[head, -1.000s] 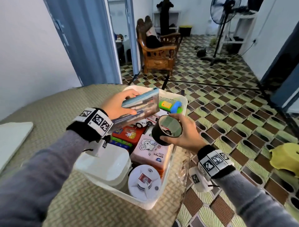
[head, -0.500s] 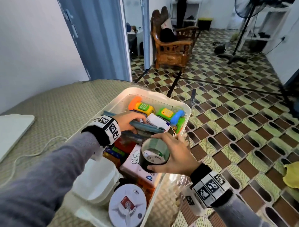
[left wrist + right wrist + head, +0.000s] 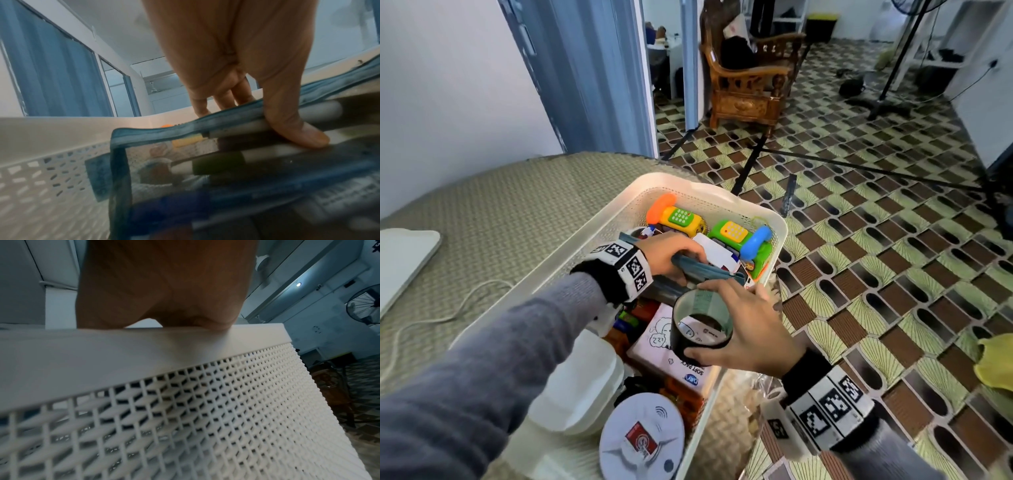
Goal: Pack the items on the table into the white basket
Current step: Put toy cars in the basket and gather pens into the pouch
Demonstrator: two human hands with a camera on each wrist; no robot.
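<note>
The white basket (image 3: 726, 198) stands on the woven table mat, full of toys and boxes. My left hand (image 3: 671, 253) grips a clear blue-edged pencil pouch (image 3: 705, 272) and holds it low inside the basket; in the left wrist view the thumb (image 3: 296, 129) presses on the pouch (image 3: 226, 162) with pens inside it. My right hand (image 3: 743, 329) holds a dark roll of tape (image 3: 702, 325) over the basket's right side, above a pink tissue pack (image 3: 671, 356). In the right wrist view only the palm (image 3: 164, 288) and the basket's mesh wall (image 3: 205, 402) show.
Two toy phones (image 3: 678, 217) (image 3: 743, 236), a white toy car (image 3: 717, 255), a white lidded box (image 3: 582, 387) and a round white alarm (image 3: 642, 437) lie in the basket. A white cable (image 3: 421, 322) and flat white device (image 3: 404, 260) lie left. The table edge drops off right.
My left hand has brought the pouch down from above the basket into it. The right hand with the tape has moved lower and closer over the basket.
</note>
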